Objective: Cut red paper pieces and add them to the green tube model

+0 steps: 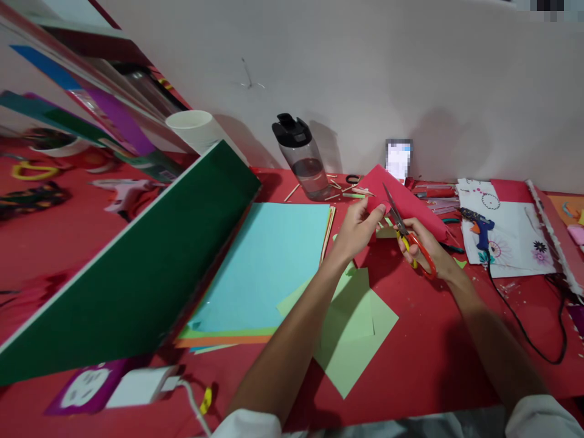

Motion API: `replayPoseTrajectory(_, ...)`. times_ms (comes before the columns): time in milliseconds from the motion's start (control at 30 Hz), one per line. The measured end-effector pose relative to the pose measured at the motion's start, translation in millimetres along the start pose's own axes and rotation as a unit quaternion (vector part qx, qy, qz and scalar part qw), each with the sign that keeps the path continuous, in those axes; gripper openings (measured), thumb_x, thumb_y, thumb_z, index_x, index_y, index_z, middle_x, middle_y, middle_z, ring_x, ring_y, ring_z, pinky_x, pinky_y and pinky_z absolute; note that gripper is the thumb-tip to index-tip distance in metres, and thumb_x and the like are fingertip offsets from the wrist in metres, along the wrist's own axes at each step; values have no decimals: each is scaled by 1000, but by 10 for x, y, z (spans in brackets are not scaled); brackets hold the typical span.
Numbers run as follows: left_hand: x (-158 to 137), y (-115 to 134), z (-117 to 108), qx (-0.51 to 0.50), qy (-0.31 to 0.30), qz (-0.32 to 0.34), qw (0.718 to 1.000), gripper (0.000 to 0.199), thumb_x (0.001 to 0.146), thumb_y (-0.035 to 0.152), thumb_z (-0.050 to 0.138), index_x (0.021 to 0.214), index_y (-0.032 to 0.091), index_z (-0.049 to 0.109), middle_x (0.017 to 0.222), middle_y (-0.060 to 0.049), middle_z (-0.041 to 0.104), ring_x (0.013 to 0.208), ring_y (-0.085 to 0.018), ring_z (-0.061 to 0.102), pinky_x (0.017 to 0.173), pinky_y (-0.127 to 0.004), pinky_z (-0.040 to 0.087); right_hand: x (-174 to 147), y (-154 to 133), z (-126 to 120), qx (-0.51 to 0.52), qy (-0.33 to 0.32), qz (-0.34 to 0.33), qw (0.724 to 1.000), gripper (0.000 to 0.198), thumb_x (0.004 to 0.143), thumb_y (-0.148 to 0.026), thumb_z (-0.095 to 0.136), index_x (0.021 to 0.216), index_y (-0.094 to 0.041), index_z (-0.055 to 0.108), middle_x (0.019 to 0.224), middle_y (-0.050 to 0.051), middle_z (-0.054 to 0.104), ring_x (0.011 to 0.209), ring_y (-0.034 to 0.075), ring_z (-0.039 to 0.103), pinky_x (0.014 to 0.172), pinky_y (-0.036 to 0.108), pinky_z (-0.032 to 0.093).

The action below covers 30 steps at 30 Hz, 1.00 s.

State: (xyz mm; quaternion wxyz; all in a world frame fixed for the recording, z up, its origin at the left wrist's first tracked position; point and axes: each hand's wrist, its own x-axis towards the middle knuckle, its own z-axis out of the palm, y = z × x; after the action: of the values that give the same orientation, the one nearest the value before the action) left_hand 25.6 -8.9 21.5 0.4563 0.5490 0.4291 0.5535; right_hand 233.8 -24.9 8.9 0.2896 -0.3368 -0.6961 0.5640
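Observation:
My right hand [420,240] grips scissors [426,255] with red and yellow handles; their blades point up and away from me, slightly apart. Just left of the blades, my left hand [358,225] pinches a small piece of red paper [387,208], partly covered by the fingers. Behind both hands is a larger red sheet [406,201], tilted across the back of the table. Light green paper sheets [353,340] lie below my left forearm.
Left of my arm lies a stack topped by a light blue sheet [274,261], beside a leaning green board [150,261]. A water bottle [303,158] and a lit phone [398,159] stand by the wall. At right, a blue glue gun [482,231] trails its black cord.

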Motion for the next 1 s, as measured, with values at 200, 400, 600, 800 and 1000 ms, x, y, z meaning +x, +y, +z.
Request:
replayPoseTrajectory(200,0,-10,7,-2,12,2,1000,33,90,51,68,81,20,62,73,1,62,65,-14,57,64,-28,47,9,9,5,2,2,-3,1000,68,90,-81,60,126,-25,47,89,-2,52,66,14,46,59,28,44)
replayPoseTrajectory(400,-6,-34,24,4,32,-2,999,31,91,46,68,76,20,59,71,1,59,63,-13,56,61,-28,45,8,16,-6,-9,9,6,1000,68,90,-82,60,127,-26,47,93,-1,54,65,14,48,58,28,44)
replayPoseTrajectory(600,-15,-23,25,-2,29,-2,1000,30,92,46,67,78,20,61,71,1,59,64,-14,56,63,-29,46,3,-20,-5,-3,14,7,1000,67,90,-77,64,128,-25,47,91,-2,52,65,13,46,58,27,43)
replayPoseTrajectory(800,-19,-12,27,2,33,0,999,32,92,47,68,76,21,59,70,1,57,64,-14,55,62,-28,44,13,-60,-5,-18,16,12,1000,68,88,-78,65,126,-25,46,91,-1,51,65,14,47,58,28,43)
replayPoseTrajectory(1000,-22,1,30,2,21,4,1000,31,93,46,67,77,21,60,71,0,61,66,-15,57,64,-29,45,0,-45,-2,-14,17,11,1000,65,90,-76,65,127,-25,47,91,-2,51,65,13,47,57,27,43)
